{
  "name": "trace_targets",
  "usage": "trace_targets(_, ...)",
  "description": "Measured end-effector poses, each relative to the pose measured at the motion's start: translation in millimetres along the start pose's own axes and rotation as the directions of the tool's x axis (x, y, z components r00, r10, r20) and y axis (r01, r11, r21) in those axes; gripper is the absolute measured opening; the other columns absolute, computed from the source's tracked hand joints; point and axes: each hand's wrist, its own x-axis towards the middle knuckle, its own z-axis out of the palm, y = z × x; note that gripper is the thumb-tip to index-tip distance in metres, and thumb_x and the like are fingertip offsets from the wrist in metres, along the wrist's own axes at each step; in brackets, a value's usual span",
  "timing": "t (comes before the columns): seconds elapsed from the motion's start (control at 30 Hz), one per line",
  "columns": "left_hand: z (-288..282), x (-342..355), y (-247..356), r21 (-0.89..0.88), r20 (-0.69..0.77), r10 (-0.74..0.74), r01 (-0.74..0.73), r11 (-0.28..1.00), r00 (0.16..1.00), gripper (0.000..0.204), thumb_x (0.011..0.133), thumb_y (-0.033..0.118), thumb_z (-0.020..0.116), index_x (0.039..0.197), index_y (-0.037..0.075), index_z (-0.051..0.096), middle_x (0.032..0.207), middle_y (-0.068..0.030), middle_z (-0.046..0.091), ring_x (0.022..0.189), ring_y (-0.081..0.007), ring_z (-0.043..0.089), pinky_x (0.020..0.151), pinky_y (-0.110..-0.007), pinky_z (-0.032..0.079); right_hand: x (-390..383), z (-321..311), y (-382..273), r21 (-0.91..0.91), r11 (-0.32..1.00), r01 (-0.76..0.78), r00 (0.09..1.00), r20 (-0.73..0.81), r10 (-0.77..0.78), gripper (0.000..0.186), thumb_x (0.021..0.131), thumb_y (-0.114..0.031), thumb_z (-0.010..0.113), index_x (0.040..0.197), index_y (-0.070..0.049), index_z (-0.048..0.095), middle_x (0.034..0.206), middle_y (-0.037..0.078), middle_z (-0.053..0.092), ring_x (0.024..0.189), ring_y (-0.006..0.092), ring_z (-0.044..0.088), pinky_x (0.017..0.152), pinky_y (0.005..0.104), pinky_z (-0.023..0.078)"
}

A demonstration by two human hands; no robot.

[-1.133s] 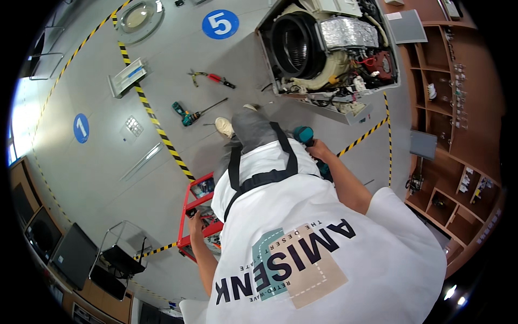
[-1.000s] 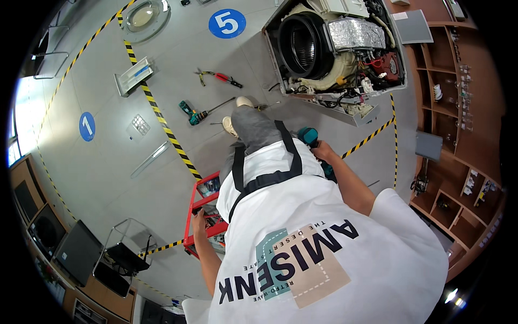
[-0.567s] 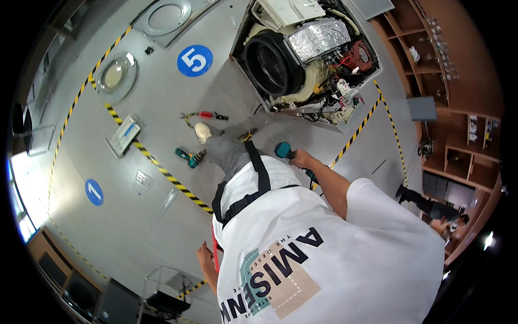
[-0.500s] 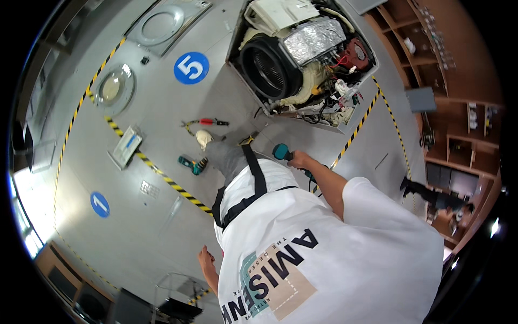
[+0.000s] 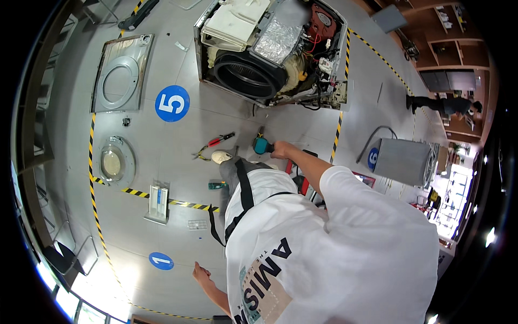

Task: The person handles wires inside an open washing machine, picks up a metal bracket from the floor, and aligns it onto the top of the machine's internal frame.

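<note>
My right hand (image 5: 279, 150) is closed round the handle of a teal-and-black power drill (image 5: 261, 144), held out in front of my legs above the floor. My left hand (image 5: 202, 272) hangs beside my body, empty, its fingers loosely bent and apart. Ahead stands an opened washing machine (image 5: 275, 54), its black rubber door gasket (image 5: 249, 75), foil-covered part (image 5: 277, 40) and wiring exposed. Near my shoe lie red-handled pliers (image 5: 220, 139) and a second teal tool (image 5: 217, 185), partly hidden by my leg.
On the left floor lie a front panel (image 5: 120, 75), a round door (image 5: 115, 162) and a detergent drawer (image 5: 157, 202). Yellow-black tape (image 5: 186, 204) crosses the floor. Rightward are a grey appliance (image 5: 402, 161), a red case (image 5: 302, 175) and another person (image 5: 448, 104).
My view has turned to the right, so the washing machine sits higher and further left, and the grey appliance and red case have come into view. The drill stays in my right hand.
</note>
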Motion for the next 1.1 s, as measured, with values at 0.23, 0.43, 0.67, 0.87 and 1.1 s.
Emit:
trace_targets(0.23,-29,38,33,0.41,0.125,-0.048,-0.007,0.912,0.991,0.037,0.093,0.033,0.052,0.066,0.008,0.048,0.054,-0.0022,0.045,0.046,-0.0156,0.045,0.042,-0.029,0.036,-8,32,-48,0.11,0.993,-0.032,0.998,-0.058,0.039,0.043,0.065,-0.028,0.069,0.099,-0.001,0.063,0.079,0.018,0.067,0.075,0.0315,0.066,0.067,0.0404,0.051)
trace_targets(0.43,-64,113,57,0.584,0.331,0.002,-0.207,0.785,0.943,0.029,0.092,0.034,0.052,0.08,0.008,0.052,0.065,-0.0022,0.05,0.058,-0.0152,0.048,0.05,-0.031,0.039,-31,96,-53,0.236,0.97,-0.063,0.97,-0.212,0.115,0.044,0.065,-0.027,0.069,0.098,0.0,0.063,0.081,0.019,0.066,0.074,0.032,0.066,0.064,0.0402,0.051)
trace_targets(0.67,-130,237,141,0.597,0.477,0.174,-0.463,0.655,0.861,0.028,0.091,0.036,0.052,0.096,0.008,0.057,0.078,-0.0022,0.056,0.072,-0.0147,0.051,0.06,-0.034,0.043,-104,189,-76,0.449,0.875,-0.182,0.94,-0.181,0.289,0.039,0.066,-0.029,0.069,0.091,0.0,0.064,0.073,0.019,0.066,0.064,0.0312,0.065,0.061,0.0394,0.051)
trace_targets(0.87,-161,307,244,0.506,0.364,0.208,-0.381,0.774,0.908,0.029,0.09,0.034,0.053,0.101,0.008,0.06,0.084,-0.0031,0.057,0.076,-0.0146,0.05,0.062,-0.034,0.044,-145,305,-70,0.594,0.734,-0.33,0.913,0.003,0.408,0.032,0.069,-0.031,0.069,0.076,0.0,0.066,0.06,0.013,0.063,0.053,0.0241,0.063,0.052,0.0366,0.05)
trace_targets(1.1,-137,336,289,0.635,0.437,0.198,-0.457,0.623,0.877,0.027,0.089,0.029,0.055,0.1,0.005,0.061,0.085,-0.0047,0.058,0.077,-0.0152,0.053,0.063,-0.035,0.045,-186,407,-92,0.672,0.598,-0.437,0.873,0.157,0.461,0.027,0.072,-0.024,0.067,0.066,0.003,0.064,0.06,0.012,0.063,0.05,0.0207,0.061,0.048,0.0335,0.05)
